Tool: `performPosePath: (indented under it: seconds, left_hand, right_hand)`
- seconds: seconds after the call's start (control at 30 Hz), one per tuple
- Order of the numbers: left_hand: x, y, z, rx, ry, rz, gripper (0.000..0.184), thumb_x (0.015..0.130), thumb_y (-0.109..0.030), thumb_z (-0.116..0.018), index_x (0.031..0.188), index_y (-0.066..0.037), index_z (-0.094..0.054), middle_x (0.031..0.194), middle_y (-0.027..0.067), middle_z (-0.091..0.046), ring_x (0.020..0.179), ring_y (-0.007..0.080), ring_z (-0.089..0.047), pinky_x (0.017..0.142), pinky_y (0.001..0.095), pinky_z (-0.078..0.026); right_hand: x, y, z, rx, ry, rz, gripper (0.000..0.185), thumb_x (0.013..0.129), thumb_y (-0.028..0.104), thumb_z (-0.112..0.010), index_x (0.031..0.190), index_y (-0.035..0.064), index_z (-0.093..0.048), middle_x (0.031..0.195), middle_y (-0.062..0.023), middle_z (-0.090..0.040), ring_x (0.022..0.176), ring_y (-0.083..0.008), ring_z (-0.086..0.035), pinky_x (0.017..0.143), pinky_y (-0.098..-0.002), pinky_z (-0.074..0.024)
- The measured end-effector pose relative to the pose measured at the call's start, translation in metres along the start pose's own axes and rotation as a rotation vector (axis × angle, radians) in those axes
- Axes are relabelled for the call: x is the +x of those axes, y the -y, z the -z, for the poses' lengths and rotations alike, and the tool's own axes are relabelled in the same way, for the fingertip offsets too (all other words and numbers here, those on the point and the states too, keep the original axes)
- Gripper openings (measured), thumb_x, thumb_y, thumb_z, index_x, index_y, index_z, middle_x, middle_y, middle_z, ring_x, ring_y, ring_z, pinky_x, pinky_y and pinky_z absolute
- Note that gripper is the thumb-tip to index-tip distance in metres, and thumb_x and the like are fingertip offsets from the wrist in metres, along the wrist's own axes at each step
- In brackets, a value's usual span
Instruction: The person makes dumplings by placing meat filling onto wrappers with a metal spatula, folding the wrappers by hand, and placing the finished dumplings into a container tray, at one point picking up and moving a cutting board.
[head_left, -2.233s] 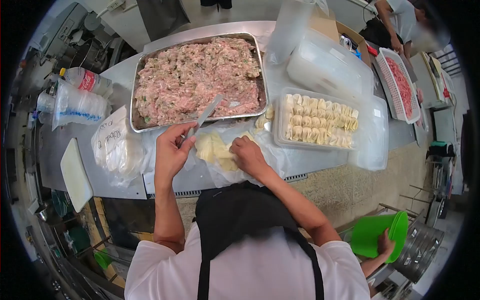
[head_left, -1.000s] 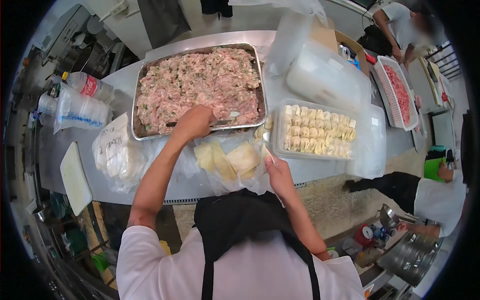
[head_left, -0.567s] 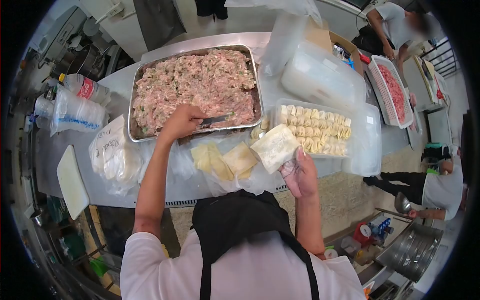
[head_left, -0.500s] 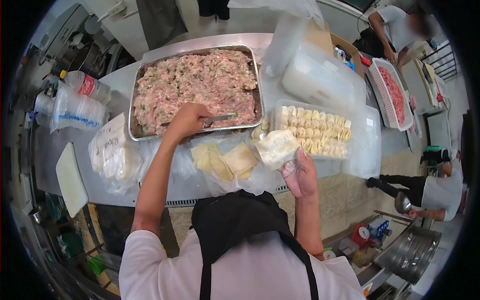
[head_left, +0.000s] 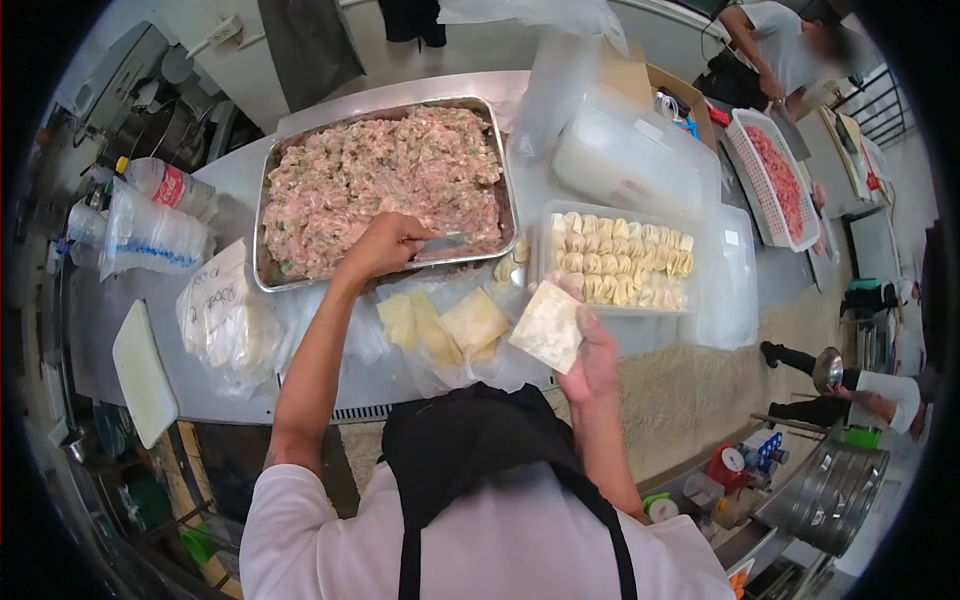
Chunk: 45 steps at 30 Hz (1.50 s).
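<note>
My left hand [head_left: 388,245] is closed round the handle of a flat metal spatula [head_left: 441,243], whose blade lies over the lower right part of the meat mixture [head_left: 375,180] in a steel tray [head_left: 262,215]. A pale square wrapper [head_left: 549,327] rests on my right hand [head_left: 592,358], held along its right edge by the fingers. Between my hands, more yellowish wrappers [head_left: 473,321] lie on clear plastic. Just beyond my right hand, rows of folded dumplings [head_left: 620,260] sit in a clear plastic container [head_left: 542,240].
Left stand a labelled plastic bag [head_left: 230,305], a white board [head_left: 144,374], a bottle [head_left: 170,187] and bagged cups [head_left: 150,230]. Clear lids [head_left: 640,150] lie at back right. A co-worker [head_left: 770,50] stands by a white basket of meat [head_left: 740,150]; another person [head_left: 885,395] holds a metal bowl.
My left hand has gone down to the meat tray with the spatula. My right hand has lifted a wrapper from the pile and turned palm up. The person at the right has moved.
</note>
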<state>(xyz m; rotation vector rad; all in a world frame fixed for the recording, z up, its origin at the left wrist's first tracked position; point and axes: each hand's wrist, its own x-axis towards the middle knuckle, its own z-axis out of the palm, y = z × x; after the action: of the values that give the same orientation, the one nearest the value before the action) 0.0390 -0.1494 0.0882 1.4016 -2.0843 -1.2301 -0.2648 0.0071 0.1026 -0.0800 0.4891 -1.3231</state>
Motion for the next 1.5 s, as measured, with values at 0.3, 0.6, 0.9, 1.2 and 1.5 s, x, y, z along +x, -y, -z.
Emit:
performPosePath:
  seconds: [0.3, 0.6, 0.9, 1.2, 1.5]
  left_hand:
    - [0.021, 0.035, -0.025, 0.151, -0.143, -0.351, 0.031, 0.076, -0.002, -0.062, 0.104, -0.002, -0.075, 0.075, 0.0184, -0.069, 0.059, 0.0297, -0.063, 0.057, 0.0401, -0.049]
    - [-0.063, -0.061, 0.011, -0.487, -0.042, 0.000, 0.029, 0.087, 0.007, -0.060, 0.113, 0.002, -0.072, 0.084, 0.0051, -0.065, 0.053, 0.0086, -0.054, 0.046, 0.0256, -0.042]
    - [-0.100, -0.075, -0.046, 0.125, -0.279, -0.188, 0.035, 0.080, 0.007, -0.068, 0.110, -0.009, -0.076, 0.081, 0.0094, -0.061, 0.069, 0.0201, -0.061, 0.061, 0.0291, -0.048]
    - [-0.089, -0.070, -0.036, 0.295, -0.256, -0.247, 0.042, 0.073, 0.004, -0.069, 0.113, -0.009, -0.073, 0.086, 0.0143, -0.065, 0.078, 0.0338, -0.064, 0.071, 0.0394, -0.052]
    - [-0.005, -0.038, -0.023, 0.642, -0.191, -0.043, 0.036, 0.069, 0.003, -0.060, 0.101, -0.006, -0.075, 0.086, 0.0199, -0.066, 0.084, 0.0400, -0.065, 0.075, 0.0488, -0.052]
  right_hand:
    - [0.008, -0.009, 0.005, 0.014, -0.041, -0.030, 0.052, 0.105, 0.022, -0.041, 0.150, -0.0034, -0.031, 0.152, -0.0219, -0.038, 0.140, -0.0381, -0.040, 0.119, -0.0505, -0.0300]
    - [0.057, -0.030, -0.016, 0.009, -0.063, -0.091, 0.052, 0.107, 0.028, -0.035, 0.148, -0.0039, -0.033, 0.147, -0.0215, -0.046, 0.134, -0.0378, -0.047, 0.115, -0.0511, -0.0351]
    - [0.080, -0.020, -0.034, 0.057, -0.198, 0.021, 0.047, 0.108, 0.025, -0.032, 0.140, -0.0090, -0.037, 0.139, -0.0243, -0.050, 0.129, -0.0361, -0.050, 0.115, -0.0492, -0.0365]
    - [0.080, -0.001, -0.006, 0.027, -0.064, 0.082, 0.045, 0.107, 0.028, -0.039, 0.136, -0.0065, -0.044, 0.134, -0.0202, -0.055, 0.126, -0.0329, -0.052, 0.112, -0.0465, -0.0396]
    - [0.060, 0.020, -0.019, -0.027, -0.192, 0.285, 0.045, 0.106, 0.023, -0.041, 0.142, -0.0038, -0.039, 0.144, -0.0176, -0.049, 0.133, -0.0322, -0.049, 0.114, -0.0457, -0.0374]
